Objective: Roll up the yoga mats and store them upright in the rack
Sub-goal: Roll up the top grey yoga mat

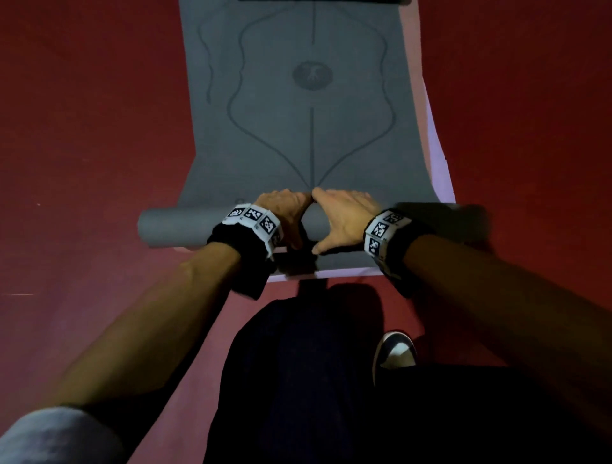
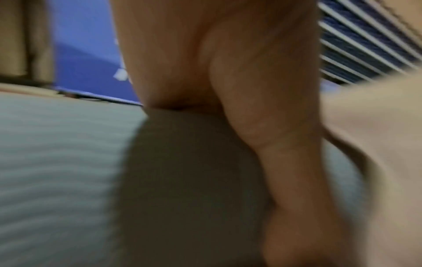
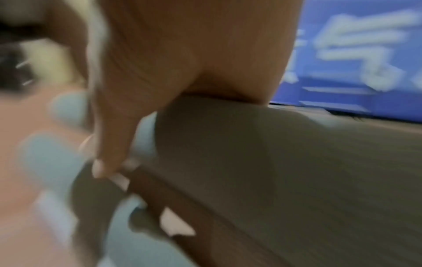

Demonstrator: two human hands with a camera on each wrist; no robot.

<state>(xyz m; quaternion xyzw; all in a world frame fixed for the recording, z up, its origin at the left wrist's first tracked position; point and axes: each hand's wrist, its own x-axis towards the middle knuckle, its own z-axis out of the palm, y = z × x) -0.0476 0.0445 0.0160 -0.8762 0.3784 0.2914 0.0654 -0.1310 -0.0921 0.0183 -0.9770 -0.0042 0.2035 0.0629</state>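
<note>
A grey yoga mat with a dark line pattern lies flat on the red floor, and its near end is wound into a roll. My left hand and right hand sit side by side on the middle of the roll. Fingers curve over its far side and thumbs hook its near side. In the blurred left wrist view, my left hand wraps over the ribbed roll. The right wrist view shows my right hand over the roll. No rack is in view.
A lilac mat lies under the grey one and shows along its right and near edges. A dark strip crosses the mat's far end. My shoe stands on the red floor behind the roll. A blue wall panel stands beyond.
</note>
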